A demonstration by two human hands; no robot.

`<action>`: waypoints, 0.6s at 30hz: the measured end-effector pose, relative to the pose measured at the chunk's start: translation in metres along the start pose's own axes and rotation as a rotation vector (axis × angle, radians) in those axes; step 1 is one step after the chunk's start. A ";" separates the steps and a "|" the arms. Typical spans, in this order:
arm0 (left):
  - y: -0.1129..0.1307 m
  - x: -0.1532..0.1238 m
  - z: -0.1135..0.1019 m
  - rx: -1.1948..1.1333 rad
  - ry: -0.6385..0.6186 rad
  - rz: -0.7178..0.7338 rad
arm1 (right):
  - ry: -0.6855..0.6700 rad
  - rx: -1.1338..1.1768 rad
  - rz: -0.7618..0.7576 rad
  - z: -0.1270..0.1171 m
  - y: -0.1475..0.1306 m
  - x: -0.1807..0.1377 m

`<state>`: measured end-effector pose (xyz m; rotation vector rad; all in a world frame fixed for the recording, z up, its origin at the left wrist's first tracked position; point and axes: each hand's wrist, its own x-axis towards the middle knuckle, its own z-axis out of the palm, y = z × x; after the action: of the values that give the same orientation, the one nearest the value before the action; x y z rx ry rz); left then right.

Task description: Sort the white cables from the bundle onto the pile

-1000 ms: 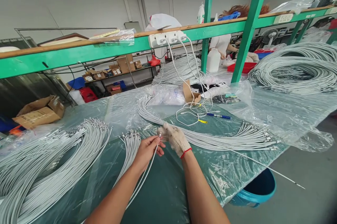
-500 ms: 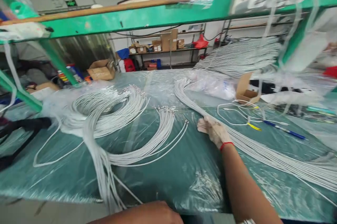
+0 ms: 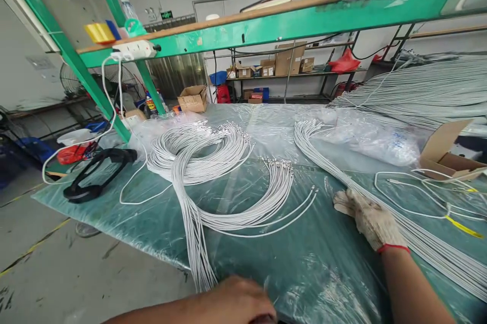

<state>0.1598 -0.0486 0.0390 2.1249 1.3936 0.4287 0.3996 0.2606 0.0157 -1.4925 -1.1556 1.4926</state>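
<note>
My left hand, bare and slightly blurred, is closed at the bottom edge of the view, with its fingertips hidden. Just beyond it, a bundle of white cables runs down over the table's near edge and passes out of sight behind my forearm. My right hand, in a white knit glove with a red cuff, rests on the table, its fingers curled against a second long bundle of white cables. That bundle stretches from the back middle to the right edge. White coiled cables with metal ends lie left of centre.
An open cardboard box and clear plastic bags stand at the back right. A loose white cable with a yellow tag lies right of my glove. A black ring-shaped object sits far left. A green shelf beam crosses above.
The view has turned left, so the table's contents appear further right. My right hand stays against the cable bundle, and more of my left hand shows at the bottom.
</note>
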 end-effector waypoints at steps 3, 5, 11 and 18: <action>-0.013 -0.005 -0.028 0.426 0.199 -0.121 | 0.004 0.031 -0.027 0.002 0.000 0.000; -0.030 -0.013 -0.042 0.623 0.277 -0.209 | 0.012 0.101 -0.064 0.006 0.001 -0.002; -0.079 -0.035 -0.061 0.769 0.441 -0.123 | 0.088 0.155 -0.175 0.019 0.004 -0.010; -0.109 -0.041 -0.056 0.752 0.655 0.141 | 0.115 0.034 -0.355 0.024 -0.004 -0.017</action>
<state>0.0328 -0.0372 0.0183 2.8516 1.9997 0.8065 0.3765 0.2440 0.0240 -1.2545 -1.2429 1.1650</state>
